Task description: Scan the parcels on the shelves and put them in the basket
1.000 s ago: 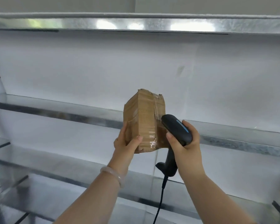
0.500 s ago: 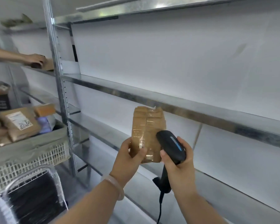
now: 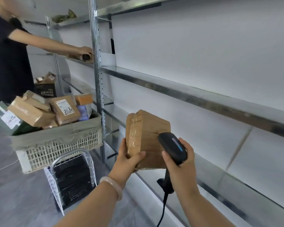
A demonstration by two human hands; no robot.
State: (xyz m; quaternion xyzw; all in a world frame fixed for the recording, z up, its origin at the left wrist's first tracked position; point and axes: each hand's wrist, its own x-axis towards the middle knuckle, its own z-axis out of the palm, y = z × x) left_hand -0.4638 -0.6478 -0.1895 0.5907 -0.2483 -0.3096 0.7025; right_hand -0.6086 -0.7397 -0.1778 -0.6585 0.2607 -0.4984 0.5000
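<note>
My left hand (image 3: pixel 127 162) grips a taped brown cardboard parcel (image 3: pixel 146 133) by its lower left corner, held upright in front of the shelves. My right hand (image 3: pixel 180 163) grips a black handheld scanner (image 3: pixel 172 148) whose head sits against the parcel's right side; its cable hangs down. To the left stands the white lattice basket (image 3: pixel 61 149), lined with grey cloth and filled with several brown parcels (image 3: pixel 39 110).
Metal shelves (image 3: pixel 195 95) run along the right with white back panels. Another person in black (image 3: pixel 8 51) reaches onto a shelf at upper left. A wire cart frame with a black crate (image 3: pixel 72 179) sits under the basket. Grey floor lies at lower left.
My view has swung left, bringing the basket and the other person into sight. Both hands keep their grip, and the parcel has tilted so its taped side faces me.
</note>
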